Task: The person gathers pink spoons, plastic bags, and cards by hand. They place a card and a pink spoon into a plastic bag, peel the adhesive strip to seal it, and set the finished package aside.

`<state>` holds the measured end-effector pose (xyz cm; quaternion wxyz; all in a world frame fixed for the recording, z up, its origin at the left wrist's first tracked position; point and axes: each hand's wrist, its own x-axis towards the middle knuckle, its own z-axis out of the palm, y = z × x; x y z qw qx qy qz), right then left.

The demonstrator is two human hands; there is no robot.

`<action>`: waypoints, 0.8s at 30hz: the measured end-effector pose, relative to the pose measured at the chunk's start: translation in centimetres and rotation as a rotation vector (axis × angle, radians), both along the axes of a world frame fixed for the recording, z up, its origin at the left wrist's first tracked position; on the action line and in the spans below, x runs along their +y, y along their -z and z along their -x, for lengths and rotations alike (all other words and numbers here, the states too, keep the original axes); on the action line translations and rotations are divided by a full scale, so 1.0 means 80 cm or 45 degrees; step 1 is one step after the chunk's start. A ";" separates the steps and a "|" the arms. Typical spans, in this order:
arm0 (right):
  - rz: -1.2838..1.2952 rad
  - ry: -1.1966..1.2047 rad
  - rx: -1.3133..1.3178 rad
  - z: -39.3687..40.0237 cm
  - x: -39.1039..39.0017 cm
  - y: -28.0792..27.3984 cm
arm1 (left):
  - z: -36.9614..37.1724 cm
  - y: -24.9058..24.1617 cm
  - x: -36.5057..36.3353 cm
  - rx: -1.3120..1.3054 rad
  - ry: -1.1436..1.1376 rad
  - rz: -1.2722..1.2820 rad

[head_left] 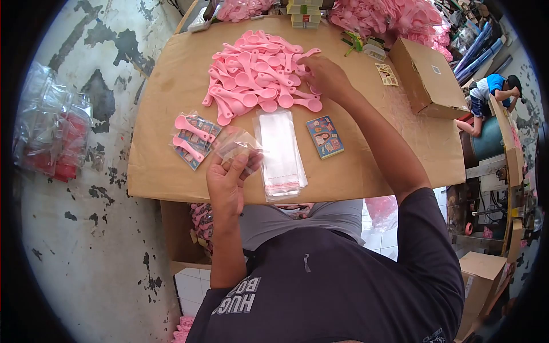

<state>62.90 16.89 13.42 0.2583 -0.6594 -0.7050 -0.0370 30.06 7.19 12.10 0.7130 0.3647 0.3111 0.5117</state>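
Observation:
My left hand [227, 177] pinches a clear plastic bag [240, 147] above the table's near part. My right hand [325, 75] reaches to the right edge of a heap of pink spoons [251, 74]; its fingertips are among the spoons, and whether they grip one is unclear. Between my hands lies a stack of clear bags [280, 154]. A small pile of printed cards [325, 137] sits to its right. On the left, two pink spoons [191, 128] rest on bagged cards [190, 160].
An open cardboard box [429, 80] stands on the table's right side, beside a yellowish card [386, 74]. More pink pieces [389, 23] and yellow containers [305, 11] are at the back. Another person [492, 97] crouches at the far right. Plastic bags [54, 126] hang on the left wall.

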 end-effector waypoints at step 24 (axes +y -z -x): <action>0.031 0.022 1.830 0.113 -0.247 -0.012 | -0.050 -0.012 -0.004 -0.411 -0.081 0.056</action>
